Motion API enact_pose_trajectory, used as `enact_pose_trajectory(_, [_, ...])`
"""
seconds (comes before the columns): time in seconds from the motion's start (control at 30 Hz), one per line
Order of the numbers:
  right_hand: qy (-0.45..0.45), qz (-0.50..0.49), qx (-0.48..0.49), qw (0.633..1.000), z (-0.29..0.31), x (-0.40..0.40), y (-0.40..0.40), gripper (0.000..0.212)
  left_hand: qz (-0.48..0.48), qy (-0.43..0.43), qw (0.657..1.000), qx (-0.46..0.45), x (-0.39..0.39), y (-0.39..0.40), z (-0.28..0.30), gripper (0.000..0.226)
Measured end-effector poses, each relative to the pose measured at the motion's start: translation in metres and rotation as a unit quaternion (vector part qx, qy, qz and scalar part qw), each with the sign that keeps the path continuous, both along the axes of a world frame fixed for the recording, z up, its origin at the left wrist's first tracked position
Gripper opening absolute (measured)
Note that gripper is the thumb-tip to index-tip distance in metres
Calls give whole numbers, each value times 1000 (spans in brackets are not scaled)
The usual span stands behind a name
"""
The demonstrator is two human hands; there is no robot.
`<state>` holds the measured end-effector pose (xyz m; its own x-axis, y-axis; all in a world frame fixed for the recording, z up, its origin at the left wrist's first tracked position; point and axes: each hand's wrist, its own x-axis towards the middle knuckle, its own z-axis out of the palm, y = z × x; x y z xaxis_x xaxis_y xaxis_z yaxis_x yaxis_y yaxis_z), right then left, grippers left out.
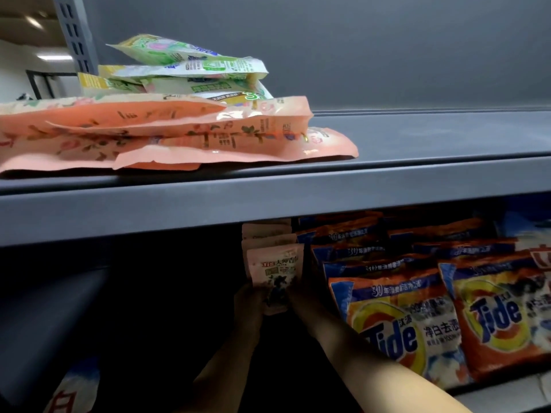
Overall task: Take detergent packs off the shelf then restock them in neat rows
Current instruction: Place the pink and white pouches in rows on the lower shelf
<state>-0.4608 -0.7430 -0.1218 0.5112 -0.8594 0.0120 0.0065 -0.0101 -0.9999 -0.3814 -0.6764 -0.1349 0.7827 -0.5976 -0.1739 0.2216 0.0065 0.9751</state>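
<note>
Both the left hand (249, 296) and right hand (299, 289) grasp the front pink pack (275, 275) by its sides. Seat it upright, flush against the pink row (268, 234) at 12 o'clock. Keep clear of the Tide packs (396, 317) at 3 o'clock.

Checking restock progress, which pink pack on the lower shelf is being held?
The front pink pack, pinched between left hand and right hand; the others stand untouched behind.

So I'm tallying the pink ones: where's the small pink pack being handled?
In the head view, on the lower shelf, centre: small pink pack between both hands, fronting a pink row, just left of the Tide bags.
</note>
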Motion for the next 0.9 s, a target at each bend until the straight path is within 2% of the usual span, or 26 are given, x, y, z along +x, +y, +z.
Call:
enact_pose_trajectory(0.03, [-2,17,-23,1000,2,-3,0,28,-7,-7,1000,1,1,-2,1,19])
enact_pose_trajectory(0.17, [3,-5,-92,996,-5,-4,-9,46,-28,-16,999,4,9,-3,-1,21])
enact_pose_trajectory(0.23, [39,-6,-90,995,-12,4,-10,44,-16,-50,998,31,17,-3,-10,22])
enact_pose_trajectory(0.3, [60,-10,-69,996,-19,10,-12,37,-21,-106,991,74,23,0,-16,33])
enact_pose_trajectory(0.4, [68,6,-103,992,-5,-4,-1,36,-24,-116,986,118,27,0,-21,51])
enact_pose_trajectory(0.53, [36,9,-104,994,4,-19,5,46,-3,-161,970,183,17,8,-3,54])
enact_pose_trajectory(0.63, [84,55,-67,993,6,-29,22,45,0,-172,961,217,7,20,13,53])
enact_pose_trajectory(0.73, [100,46,-104,989,22,-42,38,51,-8,-239,929,281,-7,36,29,46])
enact_pose_trajectory(0.83, [243,102,-174,949,42,-56,49,51,-15,-282,910,303,-25,58,40,48])
enact_pose_trajectory(0.9, [297,122,-208,924,58,-68,55,56,-21,-288,903,317,-40,71,50,49])
